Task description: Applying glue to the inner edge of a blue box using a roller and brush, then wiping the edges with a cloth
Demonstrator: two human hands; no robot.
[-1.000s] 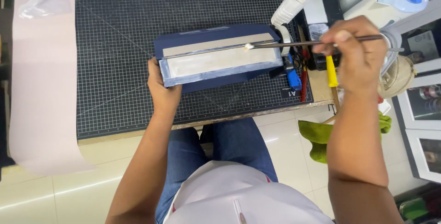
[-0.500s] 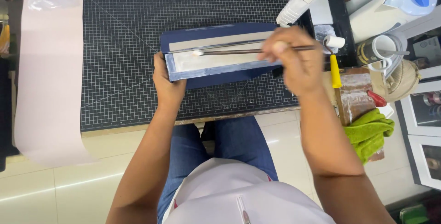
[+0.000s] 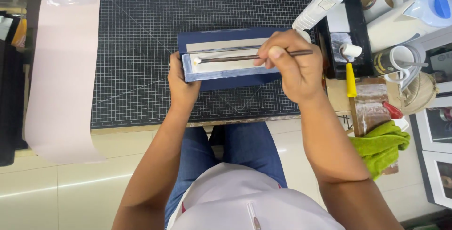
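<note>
Navy card folded around a grey board (image 3: 226, 62) lies in the middle of the gridded cutting mat (image 3: 141, 46), seen from the head camera. The left hand (image 3: 181, 86) clamps the board's left end, thumb on the near edge and fingers curled beneath. The right hand (image 3: 292, 65) pinches a thin brush (image 3: 245, 58) near its rear end, thumb and forefinger pressed together, the white glue-tipped bristles resting near the board's left end. A pale pink sheet (image 3: 61, 79) hangs over the bench's left side; a black tray (image 3: 346, 36), a small roller (image 3: 351, 65) with a yellow handle, a white glue bottle (image 3: 322, 4) and a green cloth (image 3: 381, 147) crowd the right. The board looks light and stiff, its wet face likely tacky, so the dry edges and ends seem the safe places to grip; the brush is slim and light, best held well back from the bristles. Compared with half a second ago, the brush tip has travelled left along the board, and the right hand has moved left with it.
</note>
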